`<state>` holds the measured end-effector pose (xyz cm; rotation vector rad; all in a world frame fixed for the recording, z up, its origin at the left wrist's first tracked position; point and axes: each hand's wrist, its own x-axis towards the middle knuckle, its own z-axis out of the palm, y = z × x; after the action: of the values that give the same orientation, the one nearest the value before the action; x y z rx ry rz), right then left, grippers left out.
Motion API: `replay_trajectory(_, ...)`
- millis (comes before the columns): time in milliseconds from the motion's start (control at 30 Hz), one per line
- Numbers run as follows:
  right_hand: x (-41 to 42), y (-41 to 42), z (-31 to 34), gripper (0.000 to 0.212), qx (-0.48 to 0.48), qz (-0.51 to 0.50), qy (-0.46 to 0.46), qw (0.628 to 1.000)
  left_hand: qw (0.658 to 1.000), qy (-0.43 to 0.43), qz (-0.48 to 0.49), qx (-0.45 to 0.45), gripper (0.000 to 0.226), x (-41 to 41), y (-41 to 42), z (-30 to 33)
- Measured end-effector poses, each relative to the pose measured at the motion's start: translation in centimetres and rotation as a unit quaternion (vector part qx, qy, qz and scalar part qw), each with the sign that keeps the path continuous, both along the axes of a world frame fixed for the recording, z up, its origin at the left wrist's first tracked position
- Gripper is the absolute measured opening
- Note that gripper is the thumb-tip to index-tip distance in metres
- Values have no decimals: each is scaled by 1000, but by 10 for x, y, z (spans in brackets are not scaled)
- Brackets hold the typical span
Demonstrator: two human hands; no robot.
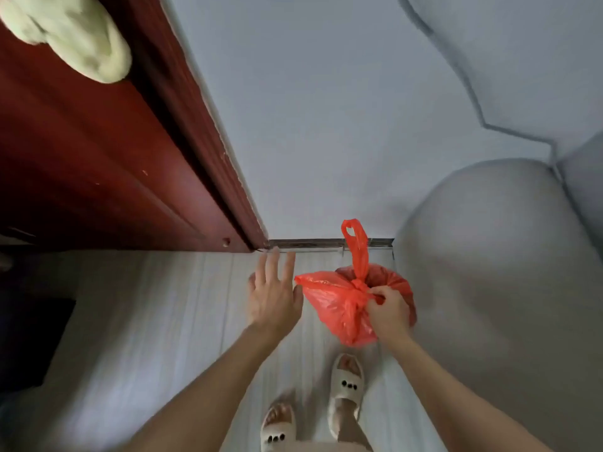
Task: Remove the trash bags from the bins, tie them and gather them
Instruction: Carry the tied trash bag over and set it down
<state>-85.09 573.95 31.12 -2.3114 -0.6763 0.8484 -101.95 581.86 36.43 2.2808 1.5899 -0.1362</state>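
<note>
A red plastic trash bag (332,301) hangs in front of me, knotted at its top, with one handle loop sticking upward. My right hand (388,313) grips the bag at the knot and carries it above the floor. My left hand (274,295) is just left of the bag with its fingers spread and straight, holding nothing; its thumb side is close to the bag's left corner. No bin is in view.
A dark red wooden door (98,151) stands at the left with a pale green towel (75,34) hanging on it. A white wall (326,125) is ahead. A grey padded sofa or bed side (509,272) fills the right. My slippered feet (346,386) stand on the pale floor.
</note>
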Motion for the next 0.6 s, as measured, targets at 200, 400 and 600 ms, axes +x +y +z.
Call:
replay_trajectory(200,81,101,-188,15,-5,-85,3,996,988,12,-61,138,84,89,109,-186)
replay_trajectory(400,127,143,-330,18,-25,-74,-66,995,962,26,-140,234,98,134,169,-331)
replay_trajectory(600,120,156,-377,28,-52,-15,-14,998,951,59,-161,259,106,132,207,-374)
